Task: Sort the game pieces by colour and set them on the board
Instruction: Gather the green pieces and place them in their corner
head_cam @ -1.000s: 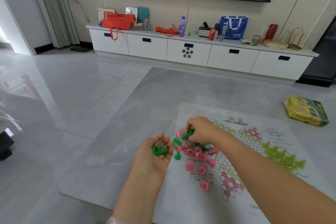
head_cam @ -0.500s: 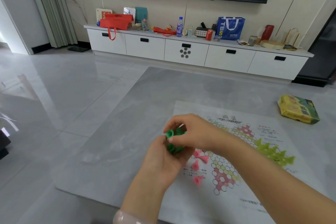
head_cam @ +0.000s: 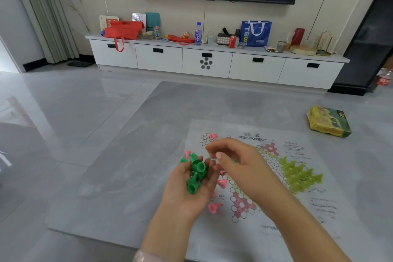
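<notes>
**Green pieces cupped in the left hand, right hand hovering beside it**

I see my left hand turned palm up over the near-left part of the board, fingers curled into a loose cup around a heap of green pieces — small cone shapes lying across one another, some with their open bases toward the camera. One green piece pokes out past the fingertips at the far-left side of the heap.

My right hand hangs just beside the left, a little farther from me, fingers bent and spread loosely. It is motion-blurred, and I cannot tell whether thumb and forefinger pinch anything; a hint of green shows beneath it.

The board is a printed paper sheet lying flat on the grey worktop. On its right side the yellow-green pieces stand upright, packed together in one point of the star pattern. The pink pieces are scattered — one on its side near the board's near-left part, one just beside my left fingertips, one far up by the printed text, and another peeking from behind the green heap. Others are partly hidden by my hands.

A yellow-and-green box rests on the worktop, well apart from the board at the far right.
</notes>
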Available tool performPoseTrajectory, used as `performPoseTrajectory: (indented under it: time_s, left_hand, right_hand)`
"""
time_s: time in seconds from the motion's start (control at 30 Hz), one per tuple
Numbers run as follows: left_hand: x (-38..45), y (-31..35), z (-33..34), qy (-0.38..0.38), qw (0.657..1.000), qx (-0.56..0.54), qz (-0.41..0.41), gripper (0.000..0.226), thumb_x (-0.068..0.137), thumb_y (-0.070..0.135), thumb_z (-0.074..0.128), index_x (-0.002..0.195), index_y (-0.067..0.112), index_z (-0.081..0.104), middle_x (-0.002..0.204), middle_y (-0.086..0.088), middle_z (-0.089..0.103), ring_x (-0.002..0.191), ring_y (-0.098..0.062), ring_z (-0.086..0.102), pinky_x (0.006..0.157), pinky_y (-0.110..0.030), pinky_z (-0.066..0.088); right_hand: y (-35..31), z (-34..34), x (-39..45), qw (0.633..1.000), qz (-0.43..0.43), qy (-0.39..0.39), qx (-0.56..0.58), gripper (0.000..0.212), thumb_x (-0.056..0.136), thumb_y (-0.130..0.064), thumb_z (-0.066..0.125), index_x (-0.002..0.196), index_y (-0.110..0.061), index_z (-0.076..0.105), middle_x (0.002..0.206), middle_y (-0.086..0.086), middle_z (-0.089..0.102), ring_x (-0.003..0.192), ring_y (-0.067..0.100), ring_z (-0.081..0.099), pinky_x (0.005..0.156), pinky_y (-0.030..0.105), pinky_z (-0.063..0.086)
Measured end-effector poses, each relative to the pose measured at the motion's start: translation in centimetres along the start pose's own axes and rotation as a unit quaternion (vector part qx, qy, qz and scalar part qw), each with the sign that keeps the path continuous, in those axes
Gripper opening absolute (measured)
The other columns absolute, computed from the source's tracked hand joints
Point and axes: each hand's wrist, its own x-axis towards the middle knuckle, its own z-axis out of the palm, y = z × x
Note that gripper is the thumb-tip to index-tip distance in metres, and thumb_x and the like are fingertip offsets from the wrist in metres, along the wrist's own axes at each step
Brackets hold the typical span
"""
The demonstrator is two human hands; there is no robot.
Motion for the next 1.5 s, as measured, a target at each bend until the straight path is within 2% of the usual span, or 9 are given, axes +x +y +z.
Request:
performPoseTrajectory:
  time_s: [0.23,0.47,0.67,0.83,0.97,1.07,1.23,1.37,1.5]
  left_hand:
    - [0.2,-1.0,-0.1,-0.007,0.998,0.056,-0.007,0.024,0.091,0.012,0.038,0.083,-0.001,0.057,0.069,-0.018,0.062,0.053,-0.025,0.064,0.047,-0.028,0.055]
    - [-0.2,-2.6,0.4,-0.003,0.997,0.077,0.011,0.024,0.094,0.014,0.039,0.085,0.002,0.059,0.065,-0.015,0.066,0.053,-0.022,0.065,0.045,-0.028,0.055]
    - [0.6,-2.7,0.3,0.011,0.997,0.075,0.006,0.018,0.091,0.012,0.041,0.092,0.003,0.057,0.073,-0.015,0.065,0.062,-0.024,0.066,0.051,-0.031,0.057]
    - [-0.2,-2.3,0.7,0.043,0.995,0.093,0.015,0.012,0.082,0.009,0.047,0.079,0.002,0.057,0.069,-0.011,0.058,0.058,-0.02,0.056,0.045,-0.023,0.052]
    - [-0.4,-1.8,0.4,0.07,0.99,0.119,0.018,0.016,0.085,0.015,0.048,0.074,0.005,0.052,0.058,-0.007,0.051,0.045,-0.013,0.047,0.034,-0.014,0.039]
    - [-0.5,-1.6,0.2,0.083,0.991,0.107,0.002,0.022,0.089,0.021,0.049,0.073,0.007,0.048,0.052,-0.002,0.045,0.033,-0.008,0.039,0.027,-0.013,0.029]
    - [-0.5,-1.4,0.0,0.077,0.986,0.15,0.013,0.026,0.089,0.025,0.05,0.069,0.011,0.044,0.048,-0.001,0.042,0.029,-0.006,0.031,0.025,-0.011,0.022]
    - [-1.2,-2.4,-0.4,0.028,0.946,0.32,-0.031,0.022,0.088,0.017,0.053,0.069,0.008,0.045,0.051,-0.004,0.048,0.031,-0.007,0.03,0.027,-0.011,0.018]
    - [-0.9,-2.8,-1.5,0.002,0.872,0.488,-0.042,0.015,0.089,0.013,0.054,0.076,0.007,0.053,0.053,-0.002,0.052,0.031,-0.008,0.032,0.031,-0.011,0.017]
  right_hand:
    - [2.2,0.8,-1.1,0.973,-0.085,-0.001,-0.216,0.023,0.084,-0.02,0.059,0.106,-0.023,0.063,0.097,-0.011,0.055,0.098,0.006,0.047,0.086,0.02,0.04]
    - [2.8,0.2,-1.7,0.956,-0.1,0.006,-0.276,0.019,0.085,-0.025,0.055,0.105,-0.024,0.052,0.11,-0.011,0.051,0.096,0.003,0.034,0.079,0.017,0.036]
    - [2.6,-0.4,-2.3,0.981,-0.065,0.056,-0.174,0.012,0.083,-0.026,0.057,0.093,-0.031,0.053,0.092,-0.015,0.058,0.087,0.002,0.052,0.078,0.021,0.046]
    - [2.7,-3.2,-2.1,0.993,0.026,0.117,-0.005,0.018,0.083,-0.017,0.062,0.087,-0.034,0.055,0.084,-0.011,0.065,0.076,-0.004,0.06,0.065,0.006,0.047]
    - [5.6,-5.5,-1.6,0.977,0.106,0.18,0.033,0.02,0.087,-0.015,0.058,0.105,-0.022,0.062,0.089,-0.008,0.064,0.083,0.009,0.062,0.069,0.014,0.047]
    - [8.0,-4.9,-0.8,0.968,0.138,0.208,0.034,0.01,0.088,-0.018,0.058,0.092,-0.017,0.067,0.078,-0.005,0.068,0.075,0.012,0.064,0.072,0.025,0.054]
    - [9.2,-2.3,1.4,0.969,0.09,0.229,-0.021,0.015,0.091,-0.025,0.052,0.094,-0.017,0.064,0.085,-0.009,0.064,0.079,0.001,0.058,0.067,0.008,0.04]
    - [9.2,0.3,3.5,0.977,0.093,0.188,-0.042,0.015,0.096,-0.026,0.039,0.093,-0.017,0.05,0.076,-0.007,0.055,0.064,0.002,0.053,0.056,0.009,0.04]
    - [10.2,2.8,5.7,0.977,0.09,0.157,-0.11,0.02,0.096,-0.028,0.037,0.086,-0.014,0.048,0.088,0.003,0.056,0.081,0.02,0.057,0.066,0.026,0.045]
